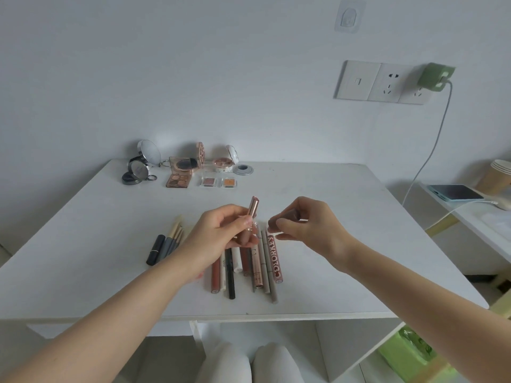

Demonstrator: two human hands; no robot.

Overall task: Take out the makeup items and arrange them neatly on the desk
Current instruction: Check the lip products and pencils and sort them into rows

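Over the desk's (318, 189) near-middle, left hand (221, 233) grips a rose-gold lip tube (253, 214), fingers curled round its lower part, cap end pointing up & away toward the far edge. Tube's long axis is tilted, nearly upright, so it stands roughly crosswise to how the row below lies. Right hand (304, 228) hovers just beside it, on the tube's right; fingers curled w/ thumb & fingertips pinched together. Whether they hold something small (a cap?) can't tell, too dim there.

Directly under both hands, near the front edge, lies a row of pens & lip tubes (249, 266), approx side by side, long axes running front-to-back. The lettered red-white tube (275, 255) is the rightmost-but-1 area, w/ a grey pencil (272, 286) just beside it. Left of the row: a black lipstick (155, 250) & a few brushes (174, 236), angled, tips fanning toward the far edge.

Along the far edge, left of centre: round compacts (139, 172), an open eyeshadow palette (179, 175), 2 small shadow pans (218, 182), a blush compact (224, 163).

Judgement: tube prob. goes into the row next. Left hand already has it, so it's the nearer one. Key thing is swinging the tube's axis down to match front-to-back, then setting it in a gap or at the row's right end w/o nudging neighbours, which look ready to roll.
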